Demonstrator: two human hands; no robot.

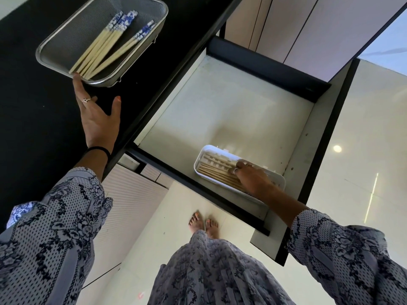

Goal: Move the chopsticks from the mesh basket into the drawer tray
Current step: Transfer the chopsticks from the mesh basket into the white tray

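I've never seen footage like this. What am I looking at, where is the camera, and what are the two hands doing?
There is no machine here. A person wears one wide-angle camera on the head, so you look down along their own arms to the floor and their bare feet.

On the black counter sits a mesh basket with chopsticks in it, pale sticks with blue-and-white tops. The left hand is open, its fingertips touching the basket's near rim.

Below the counter a drawer is pulled out. In it lies a white tray that already holds some plain chopsticks. The right hand reaches into the tray, fingers curled down on those sticks; whether it grips them or only presses them flat is hard to tell.

The job is moving chopsticks from basket to tray, and several remain in the basket.
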